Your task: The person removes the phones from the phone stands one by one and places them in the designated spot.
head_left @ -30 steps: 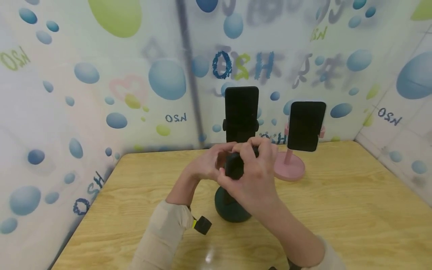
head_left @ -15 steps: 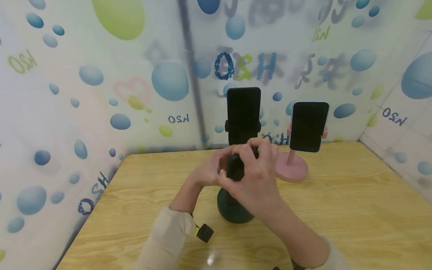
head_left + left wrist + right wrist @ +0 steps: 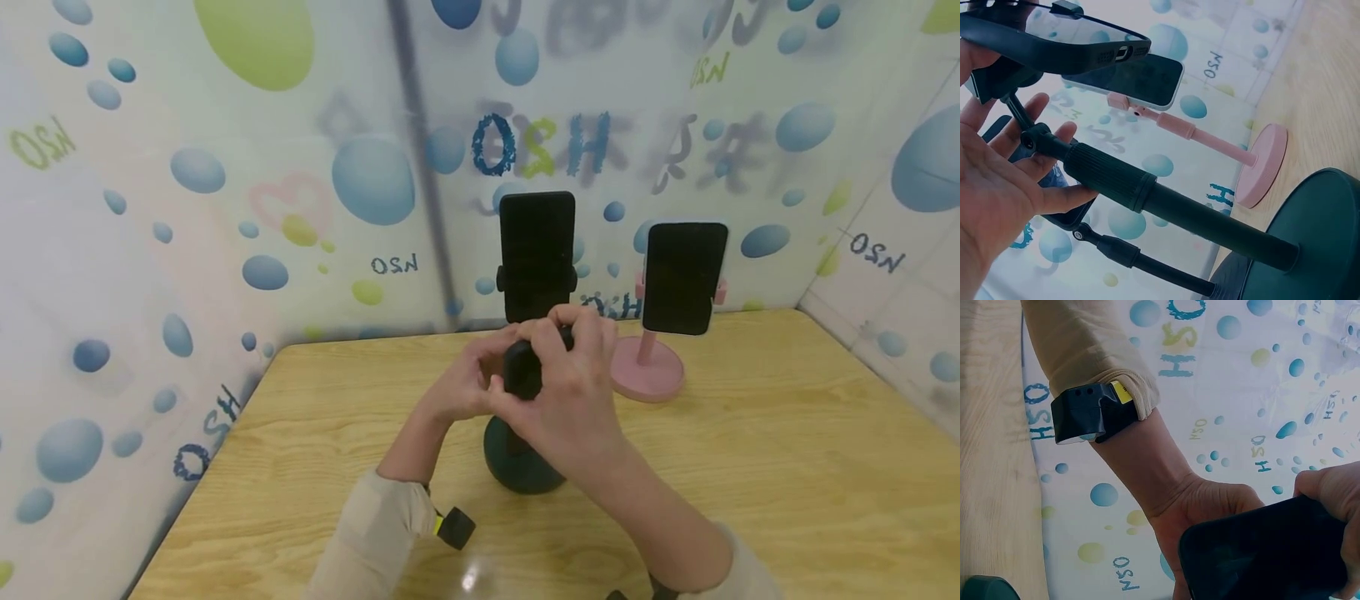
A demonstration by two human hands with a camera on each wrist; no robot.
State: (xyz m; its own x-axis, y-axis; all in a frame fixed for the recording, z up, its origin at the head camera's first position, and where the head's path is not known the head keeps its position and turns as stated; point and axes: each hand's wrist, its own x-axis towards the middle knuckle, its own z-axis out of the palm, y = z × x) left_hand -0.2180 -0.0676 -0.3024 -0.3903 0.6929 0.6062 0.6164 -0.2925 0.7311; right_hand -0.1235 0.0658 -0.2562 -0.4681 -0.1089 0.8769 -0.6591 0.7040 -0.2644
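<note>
A phone in a dark case sits at the top of a dark green phone stand, seen nearly edge-on in the head view. My right hand grips this phone by its edges, fingers bent over the top and thumb at the near side. From the left, my left hand holds the stand's head behind the phone. In the left wrist view, its fingers spread behind the stand's thin neck, close under the clamp. The green round base rests on the table; my right forearm partly covers it.
Behind stands a black stand with an upright black phone. To its right, a pink stand bears a white-edged phone. A patterned curtain hangs behind the wooden table.
My left wrist has sunk slightly toward me, its fingers a little lower behind the phone. The right hand keeps its grip, and the head view has shifted slightly.
</note>
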